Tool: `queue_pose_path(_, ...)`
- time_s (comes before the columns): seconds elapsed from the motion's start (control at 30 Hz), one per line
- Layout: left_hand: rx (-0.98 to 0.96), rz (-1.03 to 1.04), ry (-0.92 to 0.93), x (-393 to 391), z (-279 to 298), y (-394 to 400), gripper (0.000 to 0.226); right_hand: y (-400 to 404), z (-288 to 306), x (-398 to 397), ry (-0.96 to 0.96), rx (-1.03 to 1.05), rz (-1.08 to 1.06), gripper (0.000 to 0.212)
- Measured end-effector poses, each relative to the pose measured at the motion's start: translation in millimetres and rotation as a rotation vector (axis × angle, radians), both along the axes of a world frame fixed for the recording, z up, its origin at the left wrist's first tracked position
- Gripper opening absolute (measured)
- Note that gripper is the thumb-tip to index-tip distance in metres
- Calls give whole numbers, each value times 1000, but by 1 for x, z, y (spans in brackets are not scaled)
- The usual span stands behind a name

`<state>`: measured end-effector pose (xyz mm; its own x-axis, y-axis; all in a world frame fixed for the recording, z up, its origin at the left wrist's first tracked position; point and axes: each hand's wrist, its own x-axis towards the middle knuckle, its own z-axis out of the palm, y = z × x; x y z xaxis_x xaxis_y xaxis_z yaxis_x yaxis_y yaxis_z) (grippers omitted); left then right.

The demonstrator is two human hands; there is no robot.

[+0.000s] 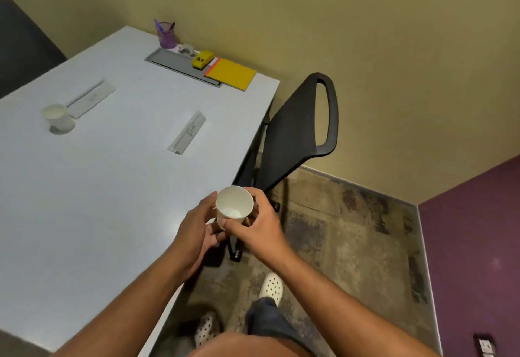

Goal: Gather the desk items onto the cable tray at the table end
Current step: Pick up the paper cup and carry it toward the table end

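I hold a white paper cup (234, 205) in both hands just past the table's right edge, its mouth tilted towards me. My left hand (197, 224) cups its left side and my right hand (254, 225) wraps its right side and front. At the far end of the white table (112, 187) lies the grey cable tray (176, 64). A yellow stapler (203, 59) sits on the tray, with a yellow notepad (231, 73) overlapping its right end. A purple pen holder (166, 35) and a tape dispenser (187, 49) stand just behind it. A second paper cup (58, 118) stands at the left.
Two name plates lie on the table, one (187, 133) near the middle and another (91, 98) beside the left cup. A black office chair (298, 128) stands against the table's right side. My feet in white perforated shoes (271, 286) are on the patterned floor.
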<state>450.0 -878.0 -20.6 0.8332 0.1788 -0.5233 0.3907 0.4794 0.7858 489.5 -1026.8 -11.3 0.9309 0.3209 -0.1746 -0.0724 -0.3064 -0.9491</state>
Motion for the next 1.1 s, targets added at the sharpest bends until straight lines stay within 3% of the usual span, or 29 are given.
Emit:
queue_pose_path(0.27, 39, 401, 47, 26, -19, 42, 33, 64, -26, 82, 78, 39, 315, 59)
queue_pose_path(0.53, 640, 258, 129, 64, -38, 47, 70, 104, -46, 155, 99, 43, 543, 60)
queue_pose_path(0.73, 821, 518, 129, 91, -61, 62, 61, 138, -60, 178, 91, 3, 648, 64)
queue_pose_path(0.87, 839, 547, 212, 105, -84, 90, 59, 160, -76, 195, 73, -51, 699, 64)
queue_pose_path(1.0, 856, 551, 267, 122, -116, 123, 60, 173, -107, 208, 6, -192, 785, 78)
queue_pose_path(1.1, 875, 571, 328, 138, -145, 150, 59, 180, -141, 221, -204, -336, 857, 59)
